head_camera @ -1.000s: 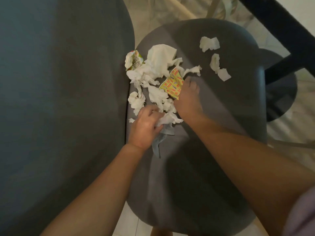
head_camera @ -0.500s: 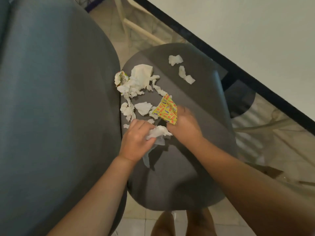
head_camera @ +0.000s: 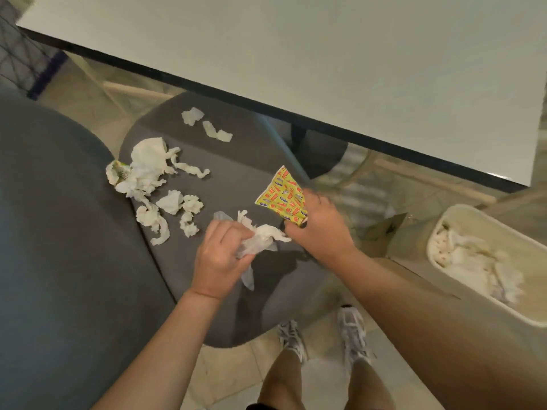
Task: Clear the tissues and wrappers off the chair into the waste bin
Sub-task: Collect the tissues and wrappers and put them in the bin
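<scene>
My left hand (head_camera: 220, 255) is closed around a wad of white tissue and clear plastic (head_camera: 262, 236) just above the grey chair seat (head_camera: 236, 161). My right hand (head_camera: 318, 227) grips a yellow and red wrapper (head_camera: 282, 199) lifted off the seat near its right edge. Several crumpled tissues (head_camera: 177, 202) lie on the seat's left half, with a large tissue (head_camera: 148, 158) and a green-printed wrapper (head_camera: 118, 171) by the backrest. Two small tissue scraps (head_camera: 192, 115) rest at the far end. The cream waste bin (head_camera: 444, 217), holding tissues, stands on the floor at the right.
The chair's grey backrest (head_camera: 59, 232) fills the left side. A white table (head_camera: 325, 69) with a dark edge overhangs the far side of the seat. A brown cardboard piece (head_camera: 384, 229) leans beside the bin. My two feet in sneakers (head_camera: 322, 335) stand on the tiled floor.
Both hands have lifted off the pile and moved right with what they hold. The view has swung up and right, bringing the table and the waste bin into sight.
</scene>
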{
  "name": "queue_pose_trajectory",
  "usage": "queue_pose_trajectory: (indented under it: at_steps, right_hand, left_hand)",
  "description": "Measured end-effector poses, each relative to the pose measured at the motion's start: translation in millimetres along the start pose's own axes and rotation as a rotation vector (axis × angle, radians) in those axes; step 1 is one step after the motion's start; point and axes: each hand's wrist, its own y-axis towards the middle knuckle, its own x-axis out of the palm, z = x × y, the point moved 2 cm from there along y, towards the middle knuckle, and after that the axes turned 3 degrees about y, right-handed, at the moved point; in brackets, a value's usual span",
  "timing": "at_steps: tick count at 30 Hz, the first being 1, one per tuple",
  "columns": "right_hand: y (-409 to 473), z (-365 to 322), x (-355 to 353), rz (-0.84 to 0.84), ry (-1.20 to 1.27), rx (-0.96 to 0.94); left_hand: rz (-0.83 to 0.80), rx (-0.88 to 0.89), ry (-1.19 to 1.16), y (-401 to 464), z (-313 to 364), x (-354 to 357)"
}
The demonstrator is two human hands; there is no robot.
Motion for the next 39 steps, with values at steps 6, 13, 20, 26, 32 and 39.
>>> queue_pose_trajectory:
  at_steps: [6,13,20,26,32,39]
  right_hand:
    - [-35.9,72.3,-54.8,0.099,0.076,0.103]
    - [-97.6,177.5,-122.1,0.217,0.107,0.211]
    - [-153.2,290.1,-174.5,0.297,0.073,0.420]
    - [-165.1,350.3,-177.8,0.126,-0.002,0.446]
    - [-138.1,372.5,-147.5,-0.098,-0.101,0.442]
    - [-113.5,380.5,-124.8,-0.223,-0.276,0.476]
  left_hand:
    - [-0.038,0.124,-0.077,36.9,71.8,47.3]
    - [-0.091,0.285,-0.174,67.7,179.6,120.4]
    - [-0.177,0.295,-0.355,85.6,291.9,205.3]
    - [-0.357,0.319,-0.285,82.3,329.9,284.3]
    - [-0.893,0.235,0.084,73.3,295.9,350.7]
    - [-1.212,0.199,0.361,74.5,282.7,374.3]
